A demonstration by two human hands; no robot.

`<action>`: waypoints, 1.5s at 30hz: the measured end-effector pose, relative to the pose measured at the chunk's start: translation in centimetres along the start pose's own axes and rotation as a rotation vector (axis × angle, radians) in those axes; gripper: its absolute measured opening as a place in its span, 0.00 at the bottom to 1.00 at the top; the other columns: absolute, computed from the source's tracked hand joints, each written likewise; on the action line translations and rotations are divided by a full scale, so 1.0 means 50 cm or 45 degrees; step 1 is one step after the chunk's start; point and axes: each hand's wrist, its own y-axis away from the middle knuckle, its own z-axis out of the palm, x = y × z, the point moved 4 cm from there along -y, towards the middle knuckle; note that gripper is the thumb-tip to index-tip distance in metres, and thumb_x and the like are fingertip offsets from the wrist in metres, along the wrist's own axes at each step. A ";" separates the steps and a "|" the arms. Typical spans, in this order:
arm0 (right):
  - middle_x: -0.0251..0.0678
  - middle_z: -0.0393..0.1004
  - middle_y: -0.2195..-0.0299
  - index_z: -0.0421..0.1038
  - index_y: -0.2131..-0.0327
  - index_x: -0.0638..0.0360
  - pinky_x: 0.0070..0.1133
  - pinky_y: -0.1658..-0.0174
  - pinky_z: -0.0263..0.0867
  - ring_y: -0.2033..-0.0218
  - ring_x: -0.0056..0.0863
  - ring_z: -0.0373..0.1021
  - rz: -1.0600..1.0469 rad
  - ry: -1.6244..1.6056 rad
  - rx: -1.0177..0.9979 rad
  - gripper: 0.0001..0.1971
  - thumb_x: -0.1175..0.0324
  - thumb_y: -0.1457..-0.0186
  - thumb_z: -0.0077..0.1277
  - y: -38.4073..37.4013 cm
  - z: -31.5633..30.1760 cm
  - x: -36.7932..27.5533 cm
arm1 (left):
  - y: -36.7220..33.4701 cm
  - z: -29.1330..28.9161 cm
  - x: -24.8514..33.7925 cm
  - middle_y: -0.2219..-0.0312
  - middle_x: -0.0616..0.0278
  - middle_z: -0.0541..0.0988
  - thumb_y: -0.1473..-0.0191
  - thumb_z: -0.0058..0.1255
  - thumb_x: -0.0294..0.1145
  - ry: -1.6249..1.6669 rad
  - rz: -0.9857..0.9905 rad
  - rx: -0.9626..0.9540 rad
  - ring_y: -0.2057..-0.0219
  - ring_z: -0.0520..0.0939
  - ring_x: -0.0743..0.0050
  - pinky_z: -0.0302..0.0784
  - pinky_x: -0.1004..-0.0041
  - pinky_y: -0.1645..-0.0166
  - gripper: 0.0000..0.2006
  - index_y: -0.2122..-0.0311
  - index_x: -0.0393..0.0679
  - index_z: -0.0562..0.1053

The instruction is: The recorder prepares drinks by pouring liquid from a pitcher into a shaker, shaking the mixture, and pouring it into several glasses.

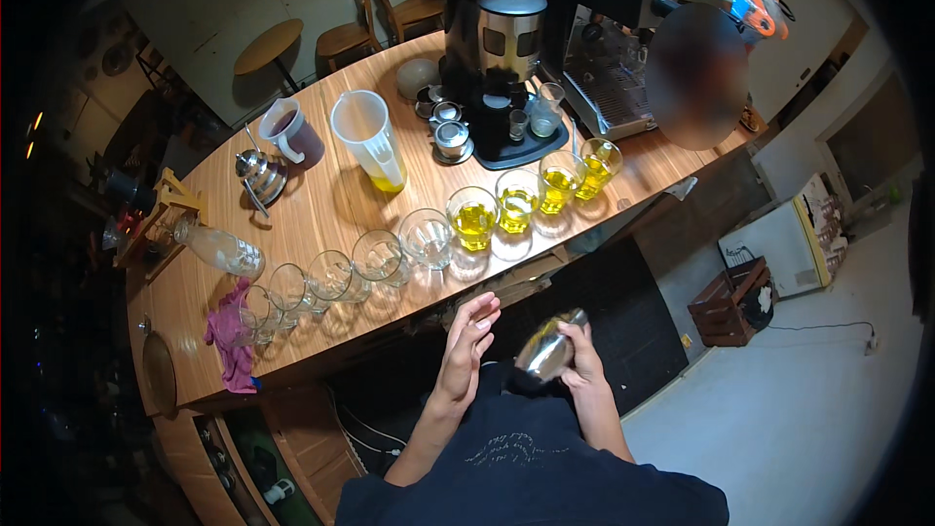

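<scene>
My right hand (582, 358) is wrapped around a shiny metal cocktail shaker (545, 351), held tilted in front of my dark shirt and somewhat blurred. Beside it, my left hand (467, 351) is raised near the counter edge, fingers stretched out and nothing in it. Along the front of the wooden counter (321, 180) runs a curved row of glasses. Several on the right, such as this glass (474, 221), contain yellow-green liquid. On the left, several more, such as this glass (380, 258), look empty.
Behind the glasses stand a clear measuring jug (368, 136), a jug of dark liquid (292, 131), a metal kettle (261, 175) and a coffee grinder (497, 34). A glass bottle (224, 251) and pink cloth (232, 336) lie left. An espresso machine (604, 68) occupies the back right.
</scene>
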 end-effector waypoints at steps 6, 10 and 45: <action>0.50 0.71 0.56 0.62 0.46 0.69 0.37 0.48 0.72 0.55 0.41 0.72 -0.272 -0.075 -0.249 0.33 0.52 0.47 0.58 -0.030 0.103 -0.079 | -0.001 -0.039 0.015 0.38 0.56 0.65 0.42 0.47 0.48 -0.020 -0.026 -0.029 0.34 0.62 0.61 0.45 0.54 0.31 0.32 0.35 0.45 0.62; 0.51 0.71 0.53 0.60 0.43 0.67 0.39 0.50 0.73 0.54 0.44 0.73 -0.165 -0.470 -0.838 0.35 0.53 0.47 0.56 0.024 0.310 -0.230 | 0.005 -0.057 0.030 0.38 0.56 0.65 0.42 0.47 0.48 -0.006 -0.024 -0.069 0.34 0.62 0.61 0.45 0.54 0.31 0.31 0.35 0.46 0.62; 0.46 0.74 0.60 0.66 0.48 0.59 0.37 0.50 0.73 0.53 0.41 0.73 -0.580 0.095 -0.230 0.27 0.60 0.50 0.61 0.052 0.083 -0.223 | -0.022 0.100 -0.041 0.38 0.57 0.66 0.43 0.45 0.47 -0.001 -0.002 -0.109 0.35 0.63 0.61 0.46 0.53 0.31 0.31 0.36 0.45 0.62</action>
